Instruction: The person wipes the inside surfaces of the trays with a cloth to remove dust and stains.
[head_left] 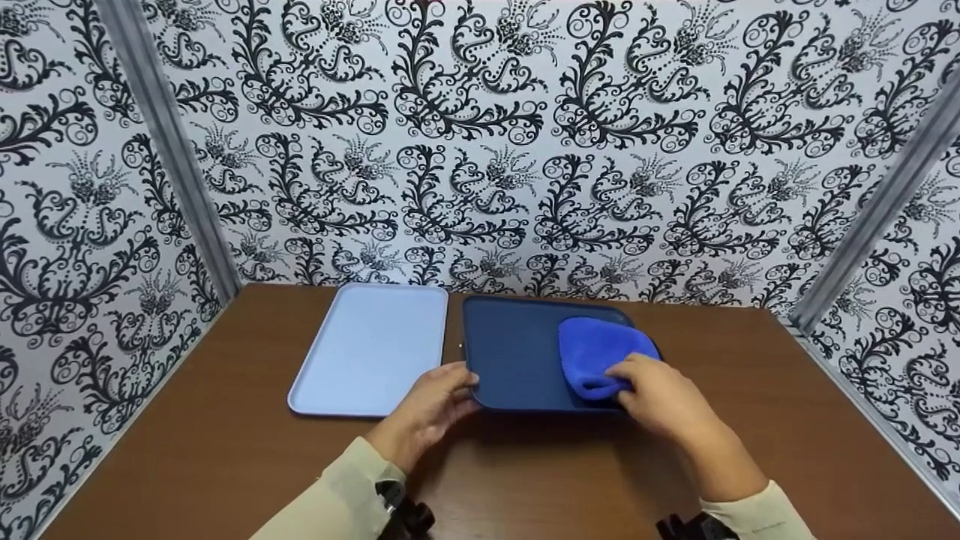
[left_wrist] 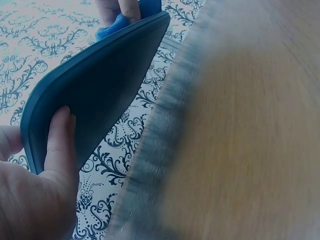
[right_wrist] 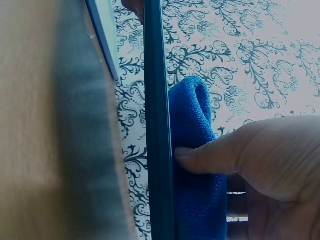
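A dark blue tray (head_left: 517, 352) is held up off the table, its underside showing in the left wrist view. My left hand (head_left: 435, 405) grips its left edge, thumb on top and fingers (left_wrist: 60, 140) beneath. On the tray's right part lies a folded bright blue cloth (head_left: 596, 345). My right hand (head_left: 664, 394) holds the cloth against the tray's upper face near the front right corner. In the right wrist view the thumb presses on the fuzzy cloth (right_wrist: 195, 120); the other fingers are partly hidden behind it.
A light blue tray (head_left: 375, 345) lies flat on the brown wooden table (head_left: 225, 390), left of the dark one. Patterned black-and-white walls (head_left: 480, 150) enclose the table's back and sides.
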